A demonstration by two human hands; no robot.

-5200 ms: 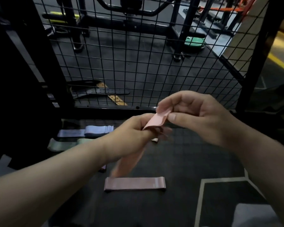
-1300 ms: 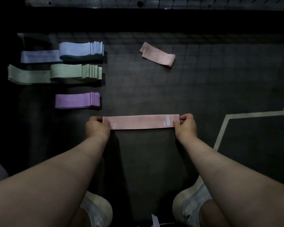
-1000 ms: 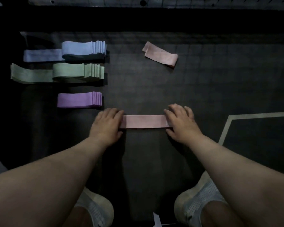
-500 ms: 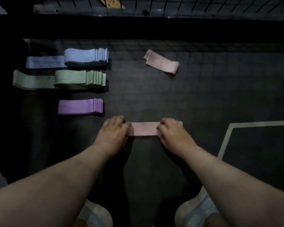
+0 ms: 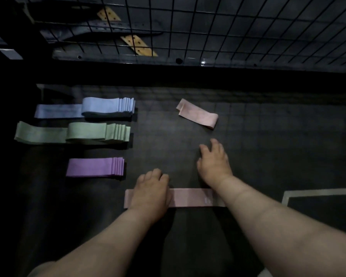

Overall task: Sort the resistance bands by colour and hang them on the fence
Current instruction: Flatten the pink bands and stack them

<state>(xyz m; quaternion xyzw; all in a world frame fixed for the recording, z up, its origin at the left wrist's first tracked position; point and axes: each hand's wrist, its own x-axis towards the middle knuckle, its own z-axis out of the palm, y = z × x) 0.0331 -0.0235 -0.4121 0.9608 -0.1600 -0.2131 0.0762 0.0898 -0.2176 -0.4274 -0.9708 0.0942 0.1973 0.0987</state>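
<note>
Wire fence (image 5: 228, 27) runs across, far beyond both hands. Dark floor (image 5: 268, 146) below it.

Green stack (image 5: 96, 132), blue stack (image 5: 108, 106) and purple stack (image 5: 94, 167) lie left of the left hand, blue farthest.

Long pink band (image 5: 188, 197) lies flat under the left hand (image 5: 151, 191), which is palm down, pressing on it, not gripping.

Right hand (image 5: 214, 162) is beyond that band, fingers spread, holding nothing.

Folded pink band (image 5: 198, 114) lies just beyond its fingertips, apart.

Bare left hand (image 5: 151, 193), bare right hand (image 5: 214, 162)
</note>
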